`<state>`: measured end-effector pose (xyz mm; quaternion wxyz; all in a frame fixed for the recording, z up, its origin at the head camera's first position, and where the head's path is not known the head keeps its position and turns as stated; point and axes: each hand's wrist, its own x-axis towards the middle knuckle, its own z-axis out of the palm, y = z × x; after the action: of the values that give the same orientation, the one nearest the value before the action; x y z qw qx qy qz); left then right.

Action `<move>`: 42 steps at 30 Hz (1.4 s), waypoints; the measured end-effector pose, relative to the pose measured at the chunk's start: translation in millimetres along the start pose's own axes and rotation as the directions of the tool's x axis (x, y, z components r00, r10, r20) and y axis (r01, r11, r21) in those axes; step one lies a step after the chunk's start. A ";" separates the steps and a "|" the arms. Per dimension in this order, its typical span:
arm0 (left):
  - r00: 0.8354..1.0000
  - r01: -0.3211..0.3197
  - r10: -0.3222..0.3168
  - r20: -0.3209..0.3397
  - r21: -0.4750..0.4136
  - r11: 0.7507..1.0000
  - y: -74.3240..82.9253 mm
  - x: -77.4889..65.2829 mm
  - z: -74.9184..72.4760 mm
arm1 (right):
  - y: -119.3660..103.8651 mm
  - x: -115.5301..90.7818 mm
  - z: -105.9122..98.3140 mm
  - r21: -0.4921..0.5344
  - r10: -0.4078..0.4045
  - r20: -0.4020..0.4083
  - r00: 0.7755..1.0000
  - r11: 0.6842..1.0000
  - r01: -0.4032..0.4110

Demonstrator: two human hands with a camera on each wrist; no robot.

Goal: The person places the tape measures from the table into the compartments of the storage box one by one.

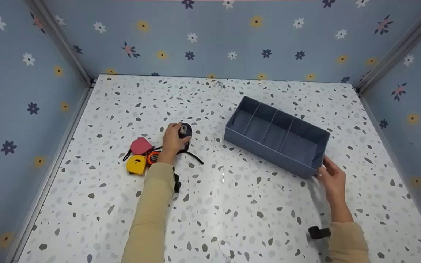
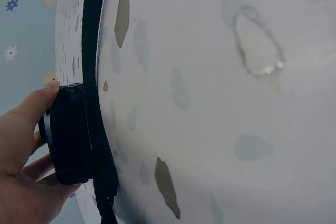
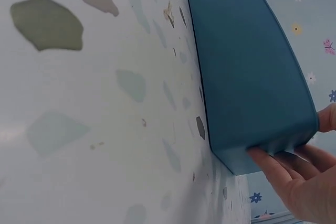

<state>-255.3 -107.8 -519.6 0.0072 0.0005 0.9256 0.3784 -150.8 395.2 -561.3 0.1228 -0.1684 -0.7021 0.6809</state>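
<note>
My left hand (image 1: 173, 140) grips a black tape measure (image 1: 184, 128) between thumb and fingers. Its black wrist strap (image 1: 196, 157) trails over the tabletop to the right. In the left wrist view, the tape measure's dark case (image 2: 71, 135) stands on edge beside the strap. Three more tape measures lie close together near my left wrist: a pink one (image 1: 141, 146), a yellow one (image 1: 136, 164) and an orange-and-black one (image 1: 153, 157). At the right, my right hand (image 1: 333, 180) holds the near right end of a blue-grey divided box (image 1: 269, 153), thumb by the rim and fingers against the outer wall.
Thin dividers (image 1: 268, 126) split the box into several compartments. The speckled white tabletop (image 1: 232, 212) meets flowered blue panels (image 1: 210, 40) at the back and both sides. A black wrist device (image 1: 319, 232) juts out by the right sleeve.
</note>
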 end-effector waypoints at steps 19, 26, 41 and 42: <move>1.000 -0.018 0.019 -0.019 0.021 1.000 -1.0 0.6 1.0 | -5.7 8.6 16.0 -0.030 0.020 0.106 0.994 0.999 -0.016; 0.999 -0.025 0.026 -0.032 0.024 0.999 -1.0 0.9 1.2 | -4.9 13.2 20.8 -0.035 -0.017 0.141 0.990 0.999 0.022; 0.999 -0.018 0.019 -0.031 0.026 1.000 -0.7 0.5 1.6 | -50.4 -8.1 42.4 -0.118 0.001 0.250 0.968 0.993 0.029; 0.999 -0.016 0.016 -0.030 0.024 1.000 -0.6 0.5 1.8 | -57.2 -11.8 44.8 -0.124 0.003 0.261 0.965 0.992 0.030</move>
<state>-255.8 -107.0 -521.3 -0.0096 0.0022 0.9300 0.3673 -162.0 348.5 -505.5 0.0231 -0.0800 -0.7553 0.6501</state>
